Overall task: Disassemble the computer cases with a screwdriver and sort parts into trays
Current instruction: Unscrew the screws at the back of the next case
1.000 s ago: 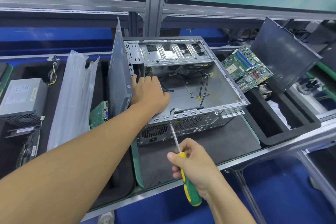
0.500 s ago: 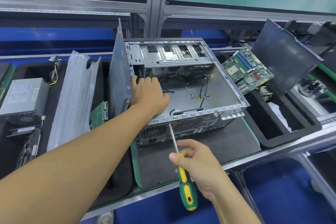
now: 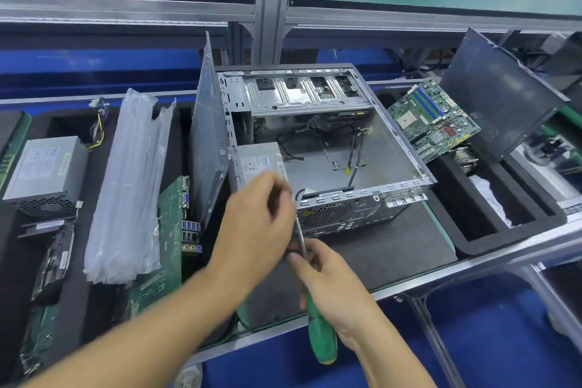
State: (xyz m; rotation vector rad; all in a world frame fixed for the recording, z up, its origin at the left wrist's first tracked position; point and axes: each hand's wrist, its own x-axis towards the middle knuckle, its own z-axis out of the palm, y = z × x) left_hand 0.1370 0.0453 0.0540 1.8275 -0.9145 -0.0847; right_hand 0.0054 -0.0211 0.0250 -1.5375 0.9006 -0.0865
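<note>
The right hand point(image 3: 333, 290) is gripping the screwdriver point(image 3: 320, 335) by its green handle, shaft pointing toward the near wall of the open case point(image 3: 378, 151), which is lying on the dark mat point(image 3: 393, 246), while the blurred left hand point(image 3: 255, 230) is hovering just beside the shaft, its grasp impossible to tell.

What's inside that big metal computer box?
Inside the computer case sit a grey power supply, loose black cables and a metal drive cage at the far end. The left hand covers the power supply's near part, so that corner is hidden.
</note>
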